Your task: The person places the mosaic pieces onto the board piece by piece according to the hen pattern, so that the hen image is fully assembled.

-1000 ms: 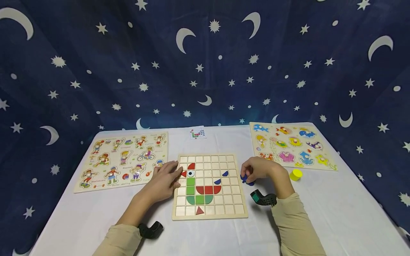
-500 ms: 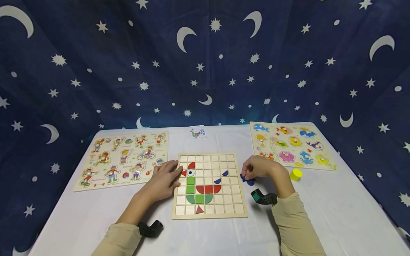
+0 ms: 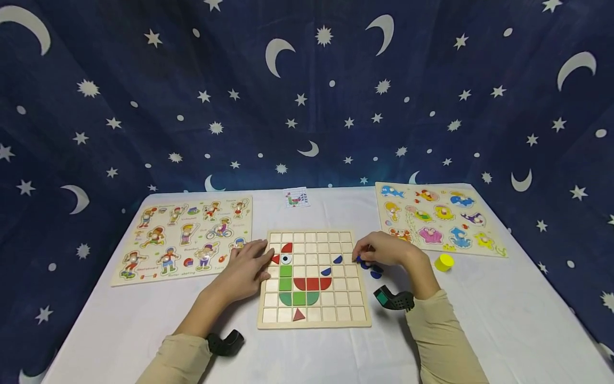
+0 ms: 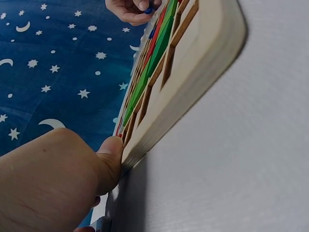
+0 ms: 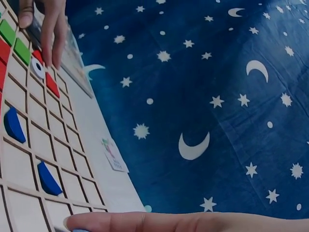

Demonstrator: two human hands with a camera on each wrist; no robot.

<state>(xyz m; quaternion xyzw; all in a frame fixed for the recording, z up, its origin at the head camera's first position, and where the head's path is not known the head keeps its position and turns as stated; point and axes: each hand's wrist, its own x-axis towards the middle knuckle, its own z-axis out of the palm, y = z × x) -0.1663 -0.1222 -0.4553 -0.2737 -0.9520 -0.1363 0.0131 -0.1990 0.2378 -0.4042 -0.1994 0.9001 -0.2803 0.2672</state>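
Note:
A wooden grid board (image 3: 338, 312) bears a bird-like pattern of red, green and blue pieces, with a round eye piece (image 3: 285, 258) near its upper left. My left hand (image 3: 244, 272) rests on the board's left edge, fingers extended and thumb touching the rim. At the board's right edge my right hand (image 3: 386, 248) pinches a blue piece (image 4: 148, 9), mostly hidden by the fingers. Several loose blue half-circles (image 3: 376, 275) lie on the table just below that hand. Two blue half-circles stand on the grid, one higher (image 3: 338, 260) and one lower (image 3: 326, 272).
A sports-figure puzzle board (image 3: 177, 277) lies to the left, a sea-animal puzzle board (image 3: 417, 200) to the right. A small pattern card (image 3: 297, 197) is at the back. A yellow cylinder (image 3: 443, 262) stands right of my right hand. A starry curtain (image 3: 307, 96) hangs behind.
My right hand has moved a little left from the loose blue pieces to the board's right edge, taking a blue piece along. My left hand stays in place.

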